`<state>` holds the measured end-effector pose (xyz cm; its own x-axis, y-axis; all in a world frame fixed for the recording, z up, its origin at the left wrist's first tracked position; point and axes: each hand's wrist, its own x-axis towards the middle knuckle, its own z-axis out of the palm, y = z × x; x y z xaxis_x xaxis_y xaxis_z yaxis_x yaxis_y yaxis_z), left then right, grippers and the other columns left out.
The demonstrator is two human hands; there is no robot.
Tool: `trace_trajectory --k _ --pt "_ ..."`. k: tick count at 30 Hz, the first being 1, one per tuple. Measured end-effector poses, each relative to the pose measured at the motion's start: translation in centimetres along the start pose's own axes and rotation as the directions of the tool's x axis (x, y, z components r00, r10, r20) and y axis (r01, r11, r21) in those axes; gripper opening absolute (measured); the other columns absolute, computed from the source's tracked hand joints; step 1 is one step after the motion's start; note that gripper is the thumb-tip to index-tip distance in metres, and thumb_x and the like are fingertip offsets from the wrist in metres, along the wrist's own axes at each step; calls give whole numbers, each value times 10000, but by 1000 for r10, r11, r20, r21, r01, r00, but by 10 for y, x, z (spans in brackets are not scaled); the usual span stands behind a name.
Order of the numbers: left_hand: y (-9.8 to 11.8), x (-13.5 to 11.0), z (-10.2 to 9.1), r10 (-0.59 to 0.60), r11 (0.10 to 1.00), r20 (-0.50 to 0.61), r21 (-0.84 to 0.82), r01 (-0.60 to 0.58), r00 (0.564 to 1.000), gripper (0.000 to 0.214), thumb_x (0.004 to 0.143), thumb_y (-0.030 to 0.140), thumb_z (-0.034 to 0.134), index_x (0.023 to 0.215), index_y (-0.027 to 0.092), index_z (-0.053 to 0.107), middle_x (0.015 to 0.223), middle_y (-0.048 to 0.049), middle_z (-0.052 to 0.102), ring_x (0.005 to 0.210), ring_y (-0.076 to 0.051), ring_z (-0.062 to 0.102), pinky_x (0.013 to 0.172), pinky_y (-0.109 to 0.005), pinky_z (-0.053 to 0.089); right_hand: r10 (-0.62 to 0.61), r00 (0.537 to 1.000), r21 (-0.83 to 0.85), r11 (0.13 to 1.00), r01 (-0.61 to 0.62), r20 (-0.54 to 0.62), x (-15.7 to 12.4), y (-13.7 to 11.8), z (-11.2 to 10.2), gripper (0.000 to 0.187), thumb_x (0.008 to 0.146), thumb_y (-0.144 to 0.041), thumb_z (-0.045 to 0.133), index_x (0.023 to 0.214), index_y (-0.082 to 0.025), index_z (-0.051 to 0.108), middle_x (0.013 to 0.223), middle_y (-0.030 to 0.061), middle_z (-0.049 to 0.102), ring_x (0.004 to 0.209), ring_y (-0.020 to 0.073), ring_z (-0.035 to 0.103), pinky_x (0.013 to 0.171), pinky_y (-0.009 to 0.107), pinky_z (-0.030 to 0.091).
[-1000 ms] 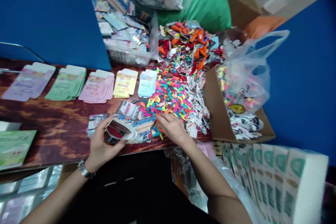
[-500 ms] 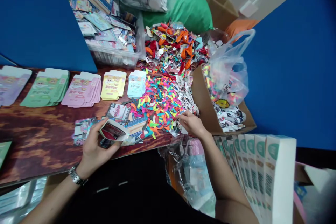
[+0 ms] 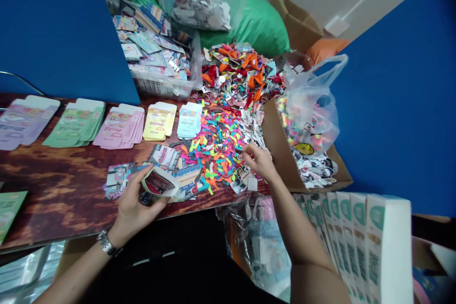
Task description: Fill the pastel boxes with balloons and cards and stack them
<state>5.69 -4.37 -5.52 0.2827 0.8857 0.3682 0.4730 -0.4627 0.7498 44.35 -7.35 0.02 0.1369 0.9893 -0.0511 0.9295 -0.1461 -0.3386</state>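
Head view: left hand (image 3: 133, 211) closed around a small carton (image 3: 156, 183), white outside, red printed panel showing at the open end, held just above the table's front edge. Directly under and beside that grip, printed cards (image 3: 119, 180) lying flat and overlapping on a wooden table (image 3: 60, 199). On the left wrist, just behind the grip, a metal watch (image 3: 107, 242). Right of the carton and well apart from it, right hand (image 3: 260, 162) with fingers (image 3: 247, 149) drawn into a narrow pinch at the edge of bright scraps (image 3: 217, 147); anything inside that pinch too small to tell. Beyond the left hand, a row of flat box blanks (image 3: 121, 126) in purple, green, pink, yellow and blue stacks. Past the right hand, a cardboard box (image 3: 281, 147) with a clear plastic bag (image 3: 309, 109) slumped in it, both touching the scraps' far side. Farther ahead of both hands, a clear tub (image 3: 160, 85) of cards and a heap of red and orange scraps (image 3: 242, 73). Below the right forearm, a line of white-and-green boxes (image 3: 356, 242) standing side by side.
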Motion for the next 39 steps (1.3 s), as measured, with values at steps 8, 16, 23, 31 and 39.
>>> trace_trajectory --k 8,16,23,31,39 --pt "5 1 -9 -2 1000 -27 28 3 1000 686 763 353 720 1370 203 438 1258 -124 595 1131 -297 619 984 -475 525 -7 993 -146 989 25 120 55 -9 24 312 867 -290 579 1172 -234 617 895 35 725 794 198 654 667 249 405" --pt "0 -5 -10 -27 1000 -10 4 27 1000 693 763 322 716 1379 195 427 1275 -130 583 1131 -289 616 999 -458 510 -26 991 -266 962 61 131 59 -18 18 181 915 -297 550 957 -202 697 1000 86 678 875 191 618 693 249 388" --pt "6 10 -5 9 999 12 49 -10 1000 710 758 319 715 1392 200 420 1280 -129 577 1157 -286 588 988 -431 494 -103 990 -217 969 122 100 56 -30 -5 202 931 -303 525 902 -212 703 843 37 677 767 169 604 681 245 397" --pt "6 23 8 18 990 59 138 -26 998 719 753 284 688 1402 176 397 1232 -138 582 1110 -295 582 944 -434 492 -356 934 169 919 357 -34 37 -99 -22 204 943 -338 544 860 -195 664 739 16 620 670 147 573 628 242 407" --pt "13 22 14 62 982 83 173 -76 995 727 758 204 628 1426 131 352 1278 -158 551 1172 -297 529 1004 -450 451 -554 816 -9 827 563 163 20 -182 12 118 941 -222 549 946 -164 653 837 70 668 736 174 637 662 253 456"
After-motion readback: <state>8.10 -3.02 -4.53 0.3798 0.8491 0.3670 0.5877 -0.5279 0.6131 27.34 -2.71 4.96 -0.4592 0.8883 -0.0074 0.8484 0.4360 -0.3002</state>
